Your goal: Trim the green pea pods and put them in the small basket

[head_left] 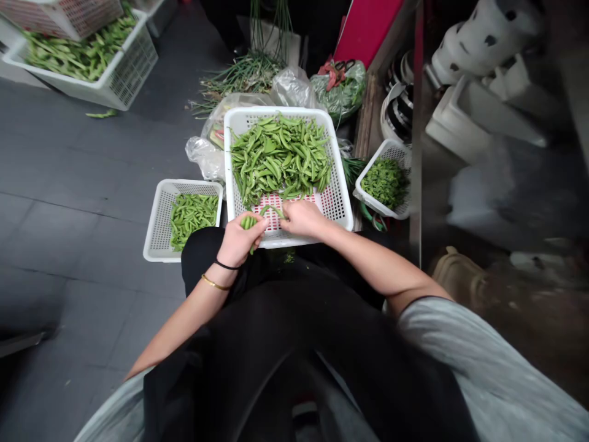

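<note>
My left hand [243, 236] is closed around several green pea pods [249, 222], over the near left corner of a white plastic basket [341, 205]. Fingers of my right hand [301, 217] pinch one end of a curved pea pod [272, 209], which stretches across to my left fingertips. A large heap of pea pods [280, 153] fills the far part of that basket, while bare mesh shows at its near side. Down to the left, a smaller white basket [154, 227] holds a pile of pods [193, 216].
To the right stands a small basket [361, 195] of green leaves. Behind are plastic bags [294, 86], spring onions [248, 80] and a bag of greens [345, 98]. Stacked baskets [133, 73] occupy the far left. A metal edge [416, 184] bounds the right side.
</note>
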### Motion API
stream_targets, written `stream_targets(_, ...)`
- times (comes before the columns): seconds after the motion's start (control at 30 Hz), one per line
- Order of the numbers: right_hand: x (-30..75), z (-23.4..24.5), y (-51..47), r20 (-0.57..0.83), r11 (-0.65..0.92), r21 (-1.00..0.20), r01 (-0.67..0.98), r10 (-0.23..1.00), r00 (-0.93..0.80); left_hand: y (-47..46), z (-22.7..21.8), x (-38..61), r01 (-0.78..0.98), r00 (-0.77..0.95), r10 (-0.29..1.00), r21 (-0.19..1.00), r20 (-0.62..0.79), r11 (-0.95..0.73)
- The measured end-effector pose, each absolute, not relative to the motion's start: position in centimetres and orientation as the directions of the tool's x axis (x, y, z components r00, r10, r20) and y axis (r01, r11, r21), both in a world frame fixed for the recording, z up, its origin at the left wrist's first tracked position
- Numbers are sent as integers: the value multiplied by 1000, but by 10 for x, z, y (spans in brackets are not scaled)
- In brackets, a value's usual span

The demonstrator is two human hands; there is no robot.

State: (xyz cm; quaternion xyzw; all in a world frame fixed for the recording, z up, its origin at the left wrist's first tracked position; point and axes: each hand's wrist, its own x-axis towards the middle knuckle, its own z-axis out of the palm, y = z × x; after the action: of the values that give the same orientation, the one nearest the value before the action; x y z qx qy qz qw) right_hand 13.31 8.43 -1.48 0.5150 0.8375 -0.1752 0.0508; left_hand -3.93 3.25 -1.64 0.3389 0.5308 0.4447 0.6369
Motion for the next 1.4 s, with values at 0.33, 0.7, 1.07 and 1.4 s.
stream_targets(0.33,159,24,29,89,349,-872,343,802,-590,4,11,-38,-253,425,831,834,-360,490)
stream_targets(0.7,152,31,17,71,226,-949,222,835,-546,-7,32,-42,-280,514,826,865,-231,416)
stream_targets(1.07,144,36,13,360,595,-649,475,790,-496,0,20,-39,-434,414,857,762,-306,481)
stream_targets(1.4,186,44,31,261,493,-665,562,857,-443,4,20,-43,-234,-39,988,963,-149,136)
